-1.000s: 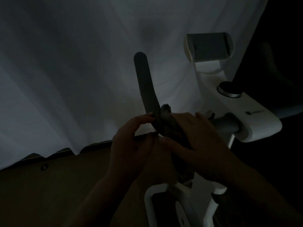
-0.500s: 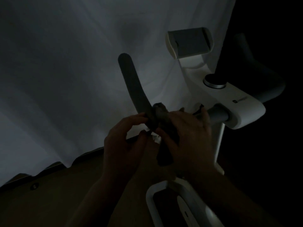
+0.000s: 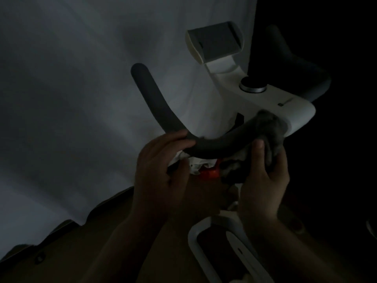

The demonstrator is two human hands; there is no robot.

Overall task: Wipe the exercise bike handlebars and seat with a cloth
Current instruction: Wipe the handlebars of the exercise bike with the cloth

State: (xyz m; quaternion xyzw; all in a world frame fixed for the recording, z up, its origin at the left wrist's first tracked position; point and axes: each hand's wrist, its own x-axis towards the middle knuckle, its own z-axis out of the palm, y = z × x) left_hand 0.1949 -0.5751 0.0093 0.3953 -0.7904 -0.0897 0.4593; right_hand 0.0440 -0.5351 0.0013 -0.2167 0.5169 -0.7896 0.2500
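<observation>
The scene is very dark. The bike's left handlebar (image 3: 155, 103) is a dark grey curved bar rising up and to the left from the white console (image 3: 289, 107). My left hand (image 3: 161, 170) grips the bar at its bend from below. My right hand (image 3: 263, 180) holds a grey cloth (image 3: 271, 135) wrapped round the bar's inner end, right against the console. The right handlebar (image 3: 293, 64) shows dimly at the far right. The seat is out of view.
A grey device holder (image 3: 216, 41) stands on top of the console, with a round knob (image 3: 253, 85) below it. A white curtain (image 3: 71, 99) hangs behind. The bike's white frame (image 3: 195, 237) and an orange part (image 3: 210, 173) lie below my hands, over a brown floor (image 3: 81, 252).
My right hand has slid the cloth along the bar from its bend to the inner end at the console. My left hand stays at the bend, now gripping the bar.
</observation>
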